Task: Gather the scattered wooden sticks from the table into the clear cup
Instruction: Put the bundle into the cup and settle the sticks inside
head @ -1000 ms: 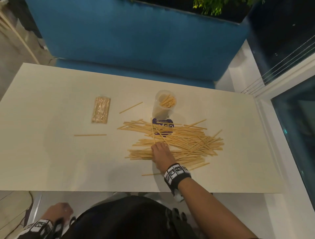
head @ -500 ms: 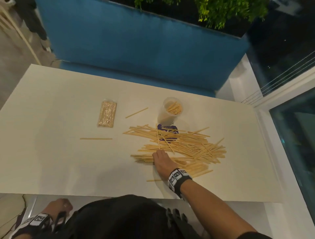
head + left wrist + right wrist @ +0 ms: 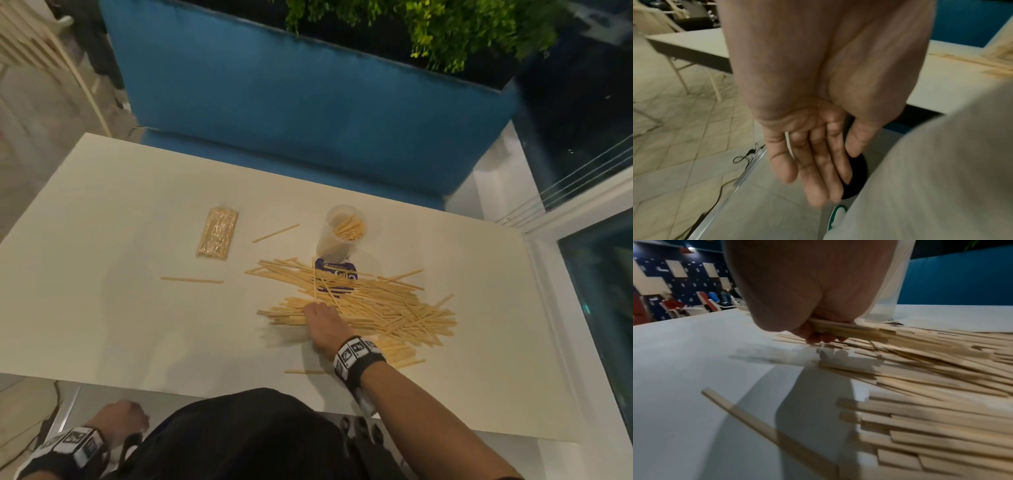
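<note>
A wide heap of flat wooden sticks (image 3: pixel 383 305) lies mid-table in front of the clear cup (image 3: pixel 339 236), which stands upright with several sticks inside. My right hand (image 3: pixel 313 313) is on the heap's left end. The right wrist view shows the right hand (image 3: pixel 824 337) with its fingers curled round a bundle of sticks (image 3: pixel 849 331), low over the table, and the cup (image 3: pixel 890 288) just behind. My left hand (image 3: pixel 123 421) hangs below the table's near edge; in its wrist view the left hand (image 3: pixel 818 178) shows straight fingers holding no stick.
Single sticks lie apart at the left (image 3: pixel 191 280), beside the cup (image 3: pixel 275 233) and near the front edge (image 3: pixel 305 371). A wrapped packet of sticks (image 3: pixel 217 236) lies far left. A purple card (image 3: pixel 337 275) lies under the heap. A blue bench (image 3: pixel 308 85) stands behind the white table (image 3: pixel 102 325).
The right hand has stayed at the left end of the heap. The left hand has stayed below the table edge. The head view has tilted upward.
</note>
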### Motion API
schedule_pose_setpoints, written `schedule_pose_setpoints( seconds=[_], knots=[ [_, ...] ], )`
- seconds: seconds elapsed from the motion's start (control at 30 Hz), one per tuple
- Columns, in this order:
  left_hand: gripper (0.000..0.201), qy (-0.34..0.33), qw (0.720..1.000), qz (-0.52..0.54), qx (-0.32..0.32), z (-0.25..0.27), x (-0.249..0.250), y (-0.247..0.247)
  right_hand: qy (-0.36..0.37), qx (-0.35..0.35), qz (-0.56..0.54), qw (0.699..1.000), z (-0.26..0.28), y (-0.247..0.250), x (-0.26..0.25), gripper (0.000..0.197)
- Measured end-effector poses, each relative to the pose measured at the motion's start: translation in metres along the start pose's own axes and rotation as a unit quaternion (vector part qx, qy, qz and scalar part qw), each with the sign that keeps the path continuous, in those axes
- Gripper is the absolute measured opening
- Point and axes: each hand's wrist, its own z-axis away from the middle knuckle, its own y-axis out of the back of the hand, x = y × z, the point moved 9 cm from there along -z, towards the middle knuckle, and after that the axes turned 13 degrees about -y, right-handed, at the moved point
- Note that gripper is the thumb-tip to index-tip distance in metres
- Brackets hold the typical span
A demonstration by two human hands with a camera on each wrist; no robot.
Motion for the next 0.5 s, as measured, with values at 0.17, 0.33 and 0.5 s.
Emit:
schedule_pose_setpoints(
  seconds=[0.17, 0.33, 0.5],
  knots=[
    [0.033, 0.017, 0.988, 0.105, -0.111, 0.019, 0.030, 0.037, -0.010, 0.008, -0.024, 1.000, -0.014, 0.010, 0.005, 0.020],
    [0.038, -0.086, 0.979, 0.179, 0.039, 0.013, 0.104, 0.141, -0.018, 0.027, -0.023, 0.999, -0.021, 0.033, 0.004, 0.026],
    [0.043, -0.163, 0.854, 0.425, 0.252, -0.013, 0.194, 0.215, -0.014, 0.077, -0.001, 0.997, -0.022, 0.064, -0.013, 0.053]
  ],
)
